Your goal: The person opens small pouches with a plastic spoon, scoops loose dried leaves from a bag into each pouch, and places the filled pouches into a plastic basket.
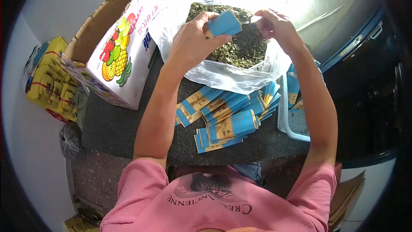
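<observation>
My left hand grips a small blue and gold paper packet, thumb in front and fingers behind. It hangs above a large white plastic bag whose mouth is spread wide, showing dried green leaves. Over the right side of the leaves is my right hand, its fingers pinched together near a small pale glint. What the pinch holds, I cannot tell. In front of the bag, overlapping stacks of flat blue and gold packets lie on the dark tabletop.
An open white cardboard box with printed fruit stands at the left. A light blue plastic basket with more packets sits at the right, beside my forearm. Yellow bundles are stacked beyond the table's left edge. A dark cabinet stands on the right.
</observation>
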Action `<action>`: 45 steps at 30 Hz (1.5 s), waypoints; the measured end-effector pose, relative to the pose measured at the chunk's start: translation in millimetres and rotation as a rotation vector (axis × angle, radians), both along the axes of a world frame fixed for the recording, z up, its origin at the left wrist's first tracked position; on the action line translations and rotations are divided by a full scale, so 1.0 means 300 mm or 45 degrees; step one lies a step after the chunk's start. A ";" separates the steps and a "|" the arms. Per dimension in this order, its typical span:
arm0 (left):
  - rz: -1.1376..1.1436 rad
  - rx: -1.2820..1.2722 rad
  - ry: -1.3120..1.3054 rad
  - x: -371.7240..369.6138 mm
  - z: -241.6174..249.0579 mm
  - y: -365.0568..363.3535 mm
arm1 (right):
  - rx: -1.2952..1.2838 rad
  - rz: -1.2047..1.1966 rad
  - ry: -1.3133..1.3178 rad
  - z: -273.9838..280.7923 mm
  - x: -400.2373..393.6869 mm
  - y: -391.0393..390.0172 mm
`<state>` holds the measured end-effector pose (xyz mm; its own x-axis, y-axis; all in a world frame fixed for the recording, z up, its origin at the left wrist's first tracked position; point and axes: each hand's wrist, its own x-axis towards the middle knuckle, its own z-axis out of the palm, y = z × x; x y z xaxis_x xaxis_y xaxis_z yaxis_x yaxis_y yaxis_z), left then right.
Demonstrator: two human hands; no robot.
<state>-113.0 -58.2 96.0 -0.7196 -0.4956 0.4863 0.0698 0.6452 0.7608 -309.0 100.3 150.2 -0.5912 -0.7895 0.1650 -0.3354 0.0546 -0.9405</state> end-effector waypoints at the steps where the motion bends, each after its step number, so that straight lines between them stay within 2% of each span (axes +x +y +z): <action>1: 0.020 -0.035 -0.018 0.001 0.001 0.003 | -0.009 0.048 0.048 0.017 -0.008 0.015; 7: 0.005 -0.008 -0.038 -0.008 0.004 0.022 | 0.058 0.141 0.171 0.060 0.049 0.020; 9: -0.027 -0.006 -0.022 -0.018 -0.010 0.029 | 0.156 0.378 0.393 0.060 0.091 0.002; 10: -0.053 -0.001 -0.005 -0.022 -0.012 0.032 | 0.154 0.375 0.392 0.061 0.119 -0.002; 13: -0.040 0.040 -0.014 -0.015 -0.003 0.036 | 0.061 0.266 0.939 0.080 0.169 0.002; 14: -0.036 0.041 -0.017 -0.016 -0.006 0.032 | 0.061 0.270 0.937 0.084 0.166 0.007; 16: -0.126 0.115 0.108 -0.026 -0.013 0.020 | -0.211 0.233 1.180 0.087 0.159 0.020; 20: -0.171 0.158 0.232 -0.035 -0.023 0.010 | -0.327 0.177 1.111 0.098 0.123 0.057; 22: -0.135 0.117 0.249 -0.035 -0.024 0.008 | -0.332 0.040 1.024 0.093 0.092 0.063; 24: -0.138 0.139 0.269 -0.033 -0.022 0.012 | -0.257 -0.048 1.008 0.073 0.078 0.063; 26: -0.147 0.158 0.289 -0.029 -0.017 0.015 | 0.171 -0.060 1.139 0.033 0.033 0.059; 27: -0.118 0.137 0.245 -0.026 -0.012 0.014 | 0.135 0.032 1.286 -0.027 -0.019 0.046; 30: -0.099 0.145 0.216 -0.013 0.003 0.022 | 0.399 0.019 0.621 -0.143 0.015 -0.013; 32: -0.114 0.171 0.233 -0.016 0.006 0.020 | 0.527 -0.054 0.549 -0.141 0.095 -0.041; 33: -0.107 0.163 0.237 -0.018 0.003 0.015 | 0.415 -0.044 0.354 -0.163 0.085 -0.049; 34: -0.099 0.156 0.240 -0.018 -0.001 0.011 | 0.413 -0.043 0.354 -0.172 0.070 -0.050; 36: -0.085 0.142 0.216 -0.015 -0.002 0.006 | 0.313 -0.067 -0.036 -0.181 0.039 -0.053; 38: -0.074 0.132 0.192 -0.012 -0.002 0.001 | 0.255 -0.033 -0.108 -0.196 -0.004 -0.052; 41: -0.055 0.120 0.155 -0.013 -0.010 -0.012 | 0.170 -0.016 -0.403 -0.178 -0.051 -0.041; 45: -0.031 0.063 0.109 -0.011 -0.014 -0.013 | 0.104 0.005 -0.258 -0.058 -0.039 0.021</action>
